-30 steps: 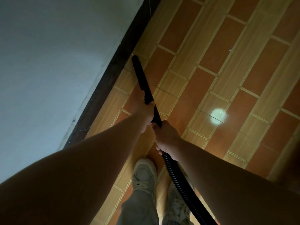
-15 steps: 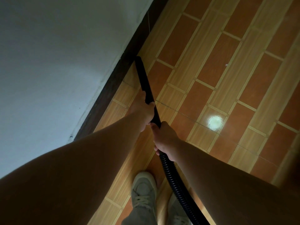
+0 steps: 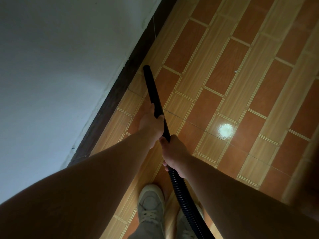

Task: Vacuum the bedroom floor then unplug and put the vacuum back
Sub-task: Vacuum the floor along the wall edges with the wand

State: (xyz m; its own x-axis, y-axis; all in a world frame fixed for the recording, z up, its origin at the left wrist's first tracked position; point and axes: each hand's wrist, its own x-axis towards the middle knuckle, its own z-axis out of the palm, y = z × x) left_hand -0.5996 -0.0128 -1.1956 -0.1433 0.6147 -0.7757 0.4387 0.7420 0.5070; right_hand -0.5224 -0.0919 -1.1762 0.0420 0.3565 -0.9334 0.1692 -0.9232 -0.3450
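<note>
A black vacuum tube (image 3: pixel 152 90) slants across the orange tiled floor (image 3: pixel 224 75), its tip down beside the dark skirting board (image 3: pixel 120 83). My left hand (image 3: pixel 151 124) grips the rigid tube about halfway along. Just behind it, my right hand (image 3: pixel 174 154) grips the tube where it joins the ribbed black hose (image 3: pixel 183 199). The hose runs back between my feet and out of view at the bottom. The vacuum's body and plug are not in view.
A white wall (image 3: pixel 51 75) fills the left side above the skirting. My pale sneakers (image 3: pixel 151 204) stand on the tiles at the bottom. A bright light reflection (image 3: pixel 225 130) and a small white speck (image 3: pixel 235 71) show on the floor to the right.
The tube's tip has slid forward along the skirting board and both hands have moved with it. My feet have stepped forward along the wall.
</note>
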